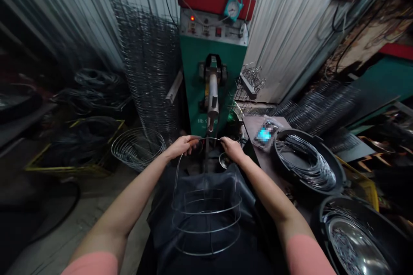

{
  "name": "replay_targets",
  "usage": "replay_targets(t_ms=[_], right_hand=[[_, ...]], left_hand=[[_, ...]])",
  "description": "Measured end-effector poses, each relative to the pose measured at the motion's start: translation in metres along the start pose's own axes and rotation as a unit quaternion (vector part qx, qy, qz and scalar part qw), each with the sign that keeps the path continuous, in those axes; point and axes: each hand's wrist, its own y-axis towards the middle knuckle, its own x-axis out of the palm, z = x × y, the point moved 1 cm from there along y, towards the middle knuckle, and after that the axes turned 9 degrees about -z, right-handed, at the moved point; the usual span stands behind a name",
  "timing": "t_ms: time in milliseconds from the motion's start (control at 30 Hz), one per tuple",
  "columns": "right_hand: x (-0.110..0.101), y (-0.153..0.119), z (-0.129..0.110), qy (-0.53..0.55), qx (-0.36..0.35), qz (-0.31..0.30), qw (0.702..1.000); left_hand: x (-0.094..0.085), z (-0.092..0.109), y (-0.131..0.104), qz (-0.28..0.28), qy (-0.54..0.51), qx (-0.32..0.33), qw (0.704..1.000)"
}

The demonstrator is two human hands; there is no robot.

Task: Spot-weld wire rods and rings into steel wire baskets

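A: Steel-wire basket frame, round with three hoops already joined to its uprights, lies over the dark apron on the person's lap, its top ring raised to the green spot-welding machine.

B: And the hands?

A: Left hand and right hand each pinch that top ring with curled fingers, just beneath the electrode arm. I'd judge the lower hoops done and the top ring left to join.

B: Around it?

A: Black tub of loose wire rings at the right, finished round wire basket on the floor at the left, tall wire mesh panels behind. Nothing stands between ring and electrode.
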Motion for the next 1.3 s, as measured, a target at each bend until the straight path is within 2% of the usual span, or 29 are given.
replay_targets(t_ms=[133,267,433,567,767,933,1100,1300], right_hand=[[-0.004,0.001,-0.005,-0.139,0.027,-0.073,0.987],[-0.007,0.002,-0.007,-0.195,0.027,-0.112,0.974],[-0.008,0.003,-0.014,-0.223,0.003,-0.141,0.965],[-0.008,0.006,-0.016,-0.239,0.025,-0.161,0.957],[-0.009,0.012,-0.013,-0.226,0.018,-0.156,0.961],[-0.013,0.024,-0.007,-0.222,0.03,-0.145,0.964],[-0.019,0.037,-0.001,-0.19,0.027,-0.121,0.974],[-0.019,0.041,0.002,-0.156,0.021,-0.114,0.981]], left_hand=[[0.002,-0.003,0.003,0.001,0.055,0.024,0.998],[0.003,-0.002,0.003,0.001,0.125,0.055,0.991],[0.005,0.002,0.007,0.018,0.325,0.118,0.938],[0.003,-0.001,0.014,-0.001,0.374,0.13,0.918],[0.001,-0.01,0.023,-0.031,0.391,0.169,0.904],[-0.004,-0.002,0.032,-0.025,0.381,0.187,0.905],[-0.009,0.007,0.045,-0.019,0.368,0.179,0.912],[-0.011,0.001,0.054,-0.021,0.345,0.165,0.924]])
